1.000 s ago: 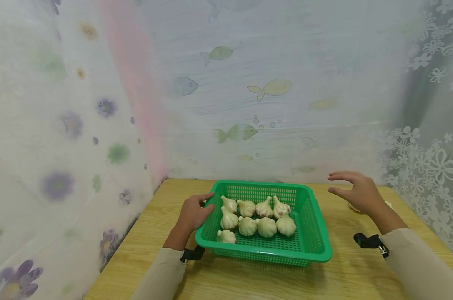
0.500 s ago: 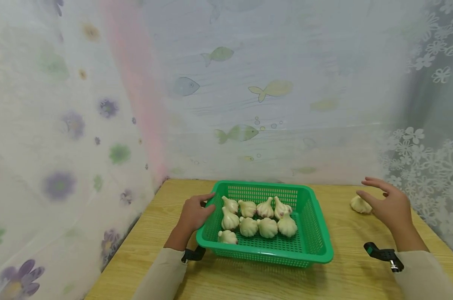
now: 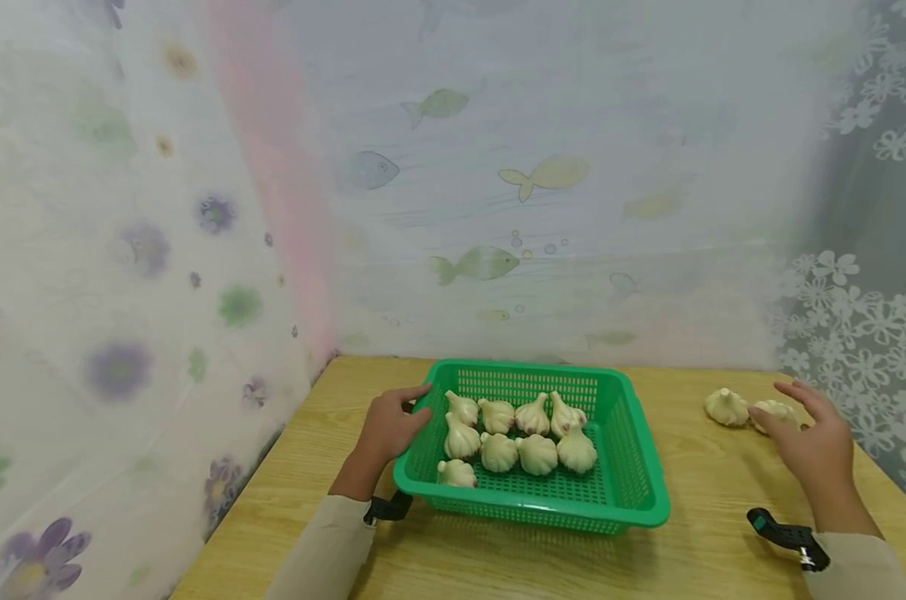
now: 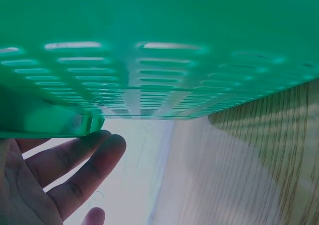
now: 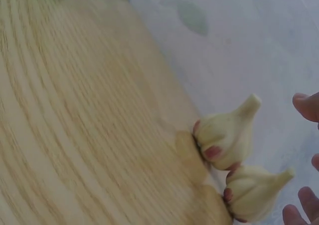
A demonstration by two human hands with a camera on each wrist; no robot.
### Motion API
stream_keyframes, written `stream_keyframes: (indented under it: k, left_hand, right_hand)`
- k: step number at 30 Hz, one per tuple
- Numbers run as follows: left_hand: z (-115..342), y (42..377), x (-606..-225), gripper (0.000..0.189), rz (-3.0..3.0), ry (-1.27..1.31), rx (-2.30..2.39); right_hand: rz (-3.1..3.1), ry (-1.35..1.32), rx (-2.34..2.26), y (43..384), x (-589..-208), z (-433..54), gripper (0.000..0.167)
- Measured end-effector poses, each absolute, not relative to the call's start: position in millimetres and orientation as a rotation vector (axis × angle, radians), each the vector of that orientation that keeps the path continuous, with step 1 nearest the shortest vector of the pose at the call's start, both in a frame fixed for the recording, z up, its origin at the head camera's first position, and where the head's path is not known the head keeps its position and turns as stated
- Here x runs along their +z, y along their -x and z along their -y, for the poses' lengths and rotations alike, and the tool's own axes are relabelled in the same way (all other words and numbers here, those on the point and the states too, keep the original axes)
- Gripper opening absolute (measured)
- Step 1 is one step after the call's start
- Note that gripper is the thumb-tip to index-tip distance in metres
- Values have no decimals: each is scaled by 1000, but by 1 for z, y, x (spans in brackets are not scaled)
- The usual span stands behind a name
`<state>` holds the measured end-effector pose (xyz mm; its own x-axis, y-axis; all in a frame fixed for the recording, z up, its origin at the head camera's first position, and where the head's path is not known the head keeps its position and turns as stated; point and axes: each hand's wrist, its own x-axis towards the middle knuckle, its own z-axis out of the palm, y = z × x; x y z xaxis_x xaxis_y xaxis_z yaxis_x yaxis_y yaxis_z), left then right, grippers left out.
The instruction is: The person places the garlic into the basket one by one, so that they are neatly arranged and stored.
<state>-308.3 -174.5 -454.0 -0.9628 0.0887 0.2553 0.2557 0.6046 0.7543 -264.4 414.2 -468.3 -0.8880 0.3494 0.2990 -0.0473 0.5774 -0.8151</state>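
A green plastic basket (image 3: 535,507) with slotted walls stands on the table, several pale garlic bulbs (image 3: 537,454) in rows inside it. At its left rim my left hand (image 3: 387,427) holds on, thumb over the edge. The left wrist view shows fingers (image 4: 82,177) against the outside of the rim. Two more garlic bulbs lie side by side on the right: the left one (image 3: 726,407) is fully visible, the other (image 3: 775,413) partly behind my right hand (image 3: 820,442). That hand hovers with thumb and fingers spread, holding nothing. Both bulbs (image 5: 227,135) stand stem up in the right wrist view.
The wooden table (image 3: 302,467) runs back to a patterned plastic sheet (image 3: 437,217) with printed fish. A flowered sheet (image 3: 152,317) hangs along the left side, a lace-patterned one (image 3: 873,333) on the right. The basket fills the table's middle.
My right hand has moved right and slightly down, from beside the basket to the far garlic bulbs, uncovering the left one. My left hand has stayed at the basket rim.
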Motion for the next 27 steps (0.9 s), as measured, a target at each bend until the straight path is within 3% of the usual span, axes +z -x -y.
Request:
stream_keyframes:
  k: [16, 27]
  left_hand:
    - [174, 309, -453, 48, 2645, 303, -1283]
    - [174, 308, -453, 46, 2647, 289, -1293]
  right_hand:
    - [2579, 352, 1439, 268, -487, -445, 109]
    - [2766, 363, 1198, 273, -478, -455, 107]
